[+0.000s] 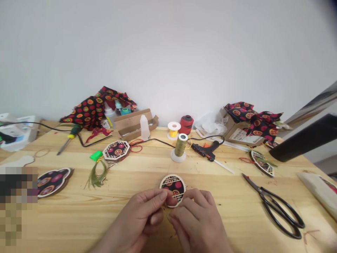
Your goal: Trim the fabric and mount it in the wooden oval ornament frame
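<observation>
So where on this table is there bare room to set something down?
Bare wood lies between the round lattice-framed disc and the black scissors, and between that disc and the green tassel. The back edge, around the black glue gun and olive thread spool, is crowded.

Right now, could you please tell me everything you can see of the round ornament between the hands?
The round ornament is a flat disc: a pale, wood-like lattice frame over black cloth printed with red and orange circles. It faces up toward the camera over the wooden table. The left hand pinches its lower left rim, and the right hand touches its lower right rim, hiding the bottom part. Whether it rests on the table is unclear.
</observation>
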Demonstrator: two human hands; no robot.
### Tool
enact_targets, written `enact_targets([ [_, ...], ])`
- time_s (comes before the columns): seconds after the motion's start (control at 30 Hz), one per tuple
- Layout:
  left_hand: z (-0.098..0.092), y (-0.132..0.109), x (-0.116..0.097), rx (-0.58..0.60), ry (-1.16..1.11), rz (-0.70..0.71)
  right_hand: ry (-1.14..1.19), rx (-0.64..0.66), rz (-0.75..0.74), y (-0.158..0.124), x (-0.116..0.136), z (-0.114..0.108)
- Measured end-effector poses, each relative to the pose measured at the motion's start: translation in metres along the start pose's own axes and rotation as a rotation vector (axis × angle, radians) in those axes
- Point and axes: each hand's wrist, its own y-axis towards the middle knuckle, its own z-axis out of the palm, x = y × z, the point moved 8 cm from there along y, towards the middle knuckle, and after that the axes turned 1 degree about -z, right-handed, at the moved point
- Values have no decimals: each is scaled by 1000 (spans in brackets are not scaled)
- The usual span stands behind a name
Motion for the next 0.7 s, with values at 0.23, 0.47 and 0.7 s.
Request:
enact_targets([
  [0.23, -3, 5, -7, -91, -19, 32, 15, 140, 73, -4, -10, 7],
  [0.47, -2, 5, -9, -131, -3, 62, 33, 46, 71, -9, -15, 4],
  [0.7, -1, 7, -7, -82, -19, 75, 22, 202, 96, -6, -14, 3],
])
